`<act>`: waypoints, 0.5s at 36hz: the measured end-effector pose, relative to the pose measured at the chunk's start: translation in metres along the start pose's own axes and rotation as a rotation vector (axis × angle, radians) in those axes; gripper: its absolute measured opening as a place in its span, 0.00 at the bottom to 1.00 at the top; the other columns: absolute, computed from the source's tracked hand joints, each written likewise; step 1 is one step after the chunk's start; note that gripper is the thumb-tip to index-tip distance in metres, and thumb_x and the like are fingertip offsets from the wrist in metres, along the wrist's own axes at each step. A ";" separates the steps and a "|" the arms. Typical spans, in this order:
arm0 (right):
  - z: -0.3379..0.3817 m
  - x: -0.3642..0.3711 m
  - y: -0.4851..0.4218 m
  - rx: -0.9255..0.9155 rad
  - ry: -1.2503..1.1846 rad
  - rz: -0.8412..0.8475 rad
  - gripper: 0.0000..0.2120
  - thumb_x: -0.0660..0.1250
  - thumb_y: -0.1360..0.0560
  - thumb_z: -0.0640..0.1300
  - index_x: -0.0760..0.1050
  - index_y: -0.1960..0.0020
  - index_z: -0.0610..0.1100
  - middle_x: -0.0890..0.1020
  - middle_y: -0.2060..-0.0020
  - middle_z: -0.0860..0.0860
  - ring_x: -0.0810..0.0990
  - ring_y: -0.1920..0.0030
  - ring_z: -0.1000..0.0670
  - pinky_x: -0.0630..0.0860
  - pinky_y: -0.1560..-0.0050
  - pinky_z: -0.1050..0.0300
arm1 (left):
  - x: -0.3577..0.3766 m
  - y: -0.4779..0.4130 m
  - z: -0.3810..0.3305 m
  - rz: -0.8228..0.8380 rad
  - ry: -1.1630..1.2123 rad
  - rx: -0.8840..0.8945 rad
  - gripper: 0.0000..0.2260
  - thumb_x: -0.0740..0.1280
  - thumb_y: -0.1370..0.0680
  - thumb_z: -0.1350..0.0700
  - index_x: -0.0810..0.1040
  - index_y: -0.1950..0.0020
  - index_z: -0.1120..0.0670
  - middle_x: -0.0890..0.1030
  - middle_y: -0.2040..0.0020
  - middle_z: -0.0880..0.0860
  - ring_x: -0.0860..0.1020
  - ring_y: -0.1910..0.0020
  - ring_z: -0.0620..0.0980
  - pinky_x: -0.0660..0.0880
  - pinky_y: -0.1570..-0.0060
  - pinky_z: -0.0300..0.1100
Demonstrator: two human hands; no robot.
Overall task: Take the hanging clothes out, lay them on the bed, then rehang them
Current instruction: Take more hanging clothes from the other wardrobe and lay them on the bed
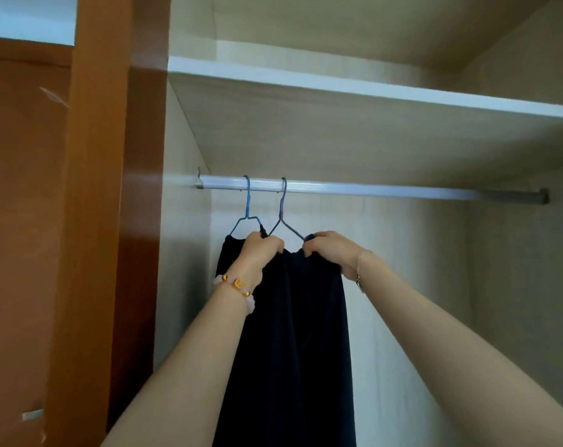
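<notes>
Two wire hangers hook over the silver closet rail (402, 191): a blue hanger (247, 204) on the left and a purple hanger (283, 208) just right of it. A dark navy garment (293, 333) hangs down from the purple hanger; more dark cloth (230, 250) shows under the blue one. My left hand (262, 250) grips the garment's top edge at the purple hanger's left shoulder. My right hand (330, 250) grips the top edge at its right shoulder. Both hangers' lower parts are hidden by cloth and hands.
A white shelf (370, 88) runs above the rail. An orange-brown wardrobe door panel (112, 221) stands at the left. The rail is bare to the right of the hangers, with the pale back wall (418, 285) behind.
</notes>
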State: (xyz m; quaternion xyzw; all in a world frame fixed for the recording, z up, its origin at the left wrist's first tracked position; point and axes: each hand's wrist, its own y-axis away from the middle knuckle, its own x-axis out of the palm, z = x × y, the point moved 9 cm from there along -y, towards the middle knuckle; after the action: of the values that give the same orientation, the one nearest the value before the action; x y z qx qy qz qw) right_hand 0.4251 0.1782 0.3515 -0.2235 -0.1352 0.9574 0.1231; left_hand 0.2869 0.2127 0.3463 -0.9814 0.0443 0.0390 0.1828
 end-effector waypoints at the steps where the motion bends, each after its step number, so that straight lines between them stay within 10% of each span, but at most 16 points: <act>1: -0.001 0.001 -0.003 -0.002 -0.021 0.007 0.12 0.60 0.31 0.33 0.76 0.51 0.41 0.76 0.64 0.46 0.73 0.67 0.49 0.70 0.67 0.61 | -0.001 0.000 0.000 -0.005 0.007 0.008 0.10 0.60 0.28 0.66 0.70 0.47 0.60 0.71 0.61 0.53 0.69 0.66 0.47 0.65 0.71 0.38; 10: -0.011 0.007 -0.023 -0.024 -0.305 0.027 0.20 0.53 0.33 0.27 0.78 0.50 0.39 0.77 0.55 0.42 0.75 0.60 0.45 0.74 0.62 0.60 | -0.026 -0.021 0.010 -0.243 0.158 0.008 0.15 0.55 0.27 0.71 0.62 0.71 0.57 0.61 0.71 0.51 0.60 0.73 0.48 0.58 0.78 0.32; 18: 0.009 -0.020 -0.016 -0.134 -0.186 -0.071 0.21 0.53 0.34 0.26 0.78 0.50 0.39 0.76 0.61 0.44 0.74 0.65 0.47 0.71 0.67 0.62 | -0.025 -0.020 -0.012 -0.192 0.203 0.185 0.06 0.60 0.23 0.62 0.72 0.60 0.57 0.66 0.70 0.53 0.65 0.72 0.48 0.62 0.73 0.36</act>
State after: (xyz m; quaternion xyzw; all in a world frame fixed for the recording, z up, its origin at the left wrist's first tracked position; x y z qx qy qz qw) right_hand 0.4415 0.1853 0.3721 -0.1366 -0.2175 0.9578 0.1289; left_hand 0.2651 0.2290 0.3672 -0.9590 -0.0282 -0.0824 0.2698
